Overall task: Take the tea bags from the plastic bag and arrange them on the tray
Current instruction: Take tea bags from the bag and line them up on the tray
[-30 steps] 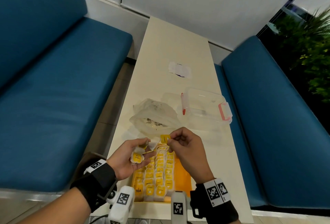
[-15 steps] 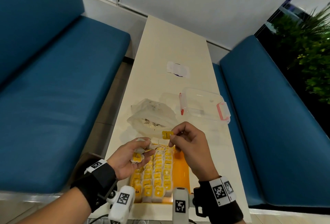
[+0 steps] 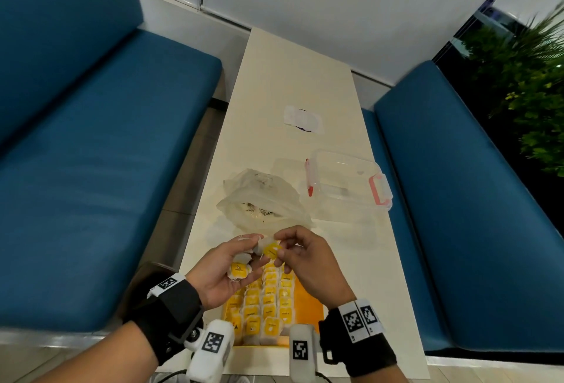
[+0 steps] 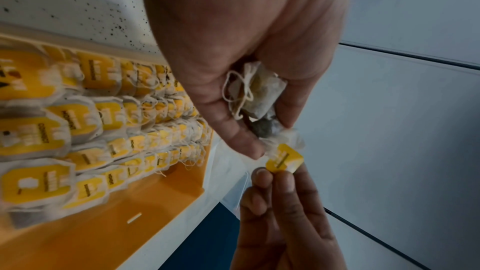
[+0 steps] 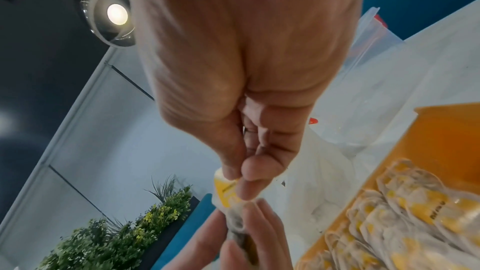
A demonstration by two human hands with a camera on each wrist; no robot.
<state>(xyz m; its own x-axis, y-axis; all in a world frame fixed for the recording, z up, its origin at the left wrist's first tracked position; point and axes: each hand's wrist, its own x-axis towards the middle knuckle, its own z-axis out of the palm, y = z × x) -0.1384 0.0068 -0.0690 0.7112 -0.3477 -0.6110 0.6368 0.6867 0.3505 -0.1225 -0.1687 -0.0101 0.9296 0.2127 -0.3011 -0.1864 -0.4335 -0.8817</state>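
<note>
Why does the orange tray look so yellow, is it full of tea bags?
Partly full. Rows of tea bags cover the tray except a bare orange strip along its right side.

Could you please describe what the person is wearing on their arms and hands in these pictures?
The left hand and right hand are bare and ungloved, with no sleeves. Each wrist carries a wide black strap bearing white square tags printed with black-and-white coded markers. White rounded camera housings with similar markers hang beneath both wrists.

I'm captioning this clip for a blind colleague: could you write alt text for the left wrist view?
The left hand holds a small bunch of tea bags while the right hand pinches the yellow tag of one. At the left, rows of yellow-tagged tea bags fill an orange tray.
</note>
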